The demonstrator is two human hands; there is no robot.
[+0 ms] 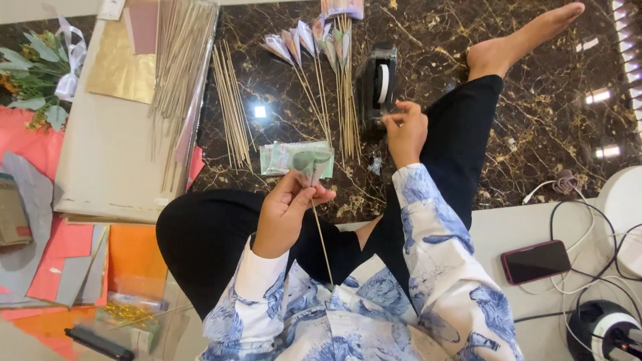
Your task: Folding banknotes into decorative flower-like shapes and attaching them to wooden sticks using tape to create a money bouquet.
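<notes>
Left hand (286, 208) pinches rolled banknote (313, 165) atop 1 near-vertical skewer (322, 237), apparently.

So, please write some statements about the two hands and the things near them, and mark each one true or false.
1. The left hand holds a rolled paper cone on a thin stick. True.
2. The right hand rests on the phone. False: it is at the black tape dispenser; the phone lies apart, by the cables.
3. Finished cones on sticks lie on the dark marble floor. True.
4. The loose bare sticks stand upright in a vase. False: they lie flat on the floor.
</notes>
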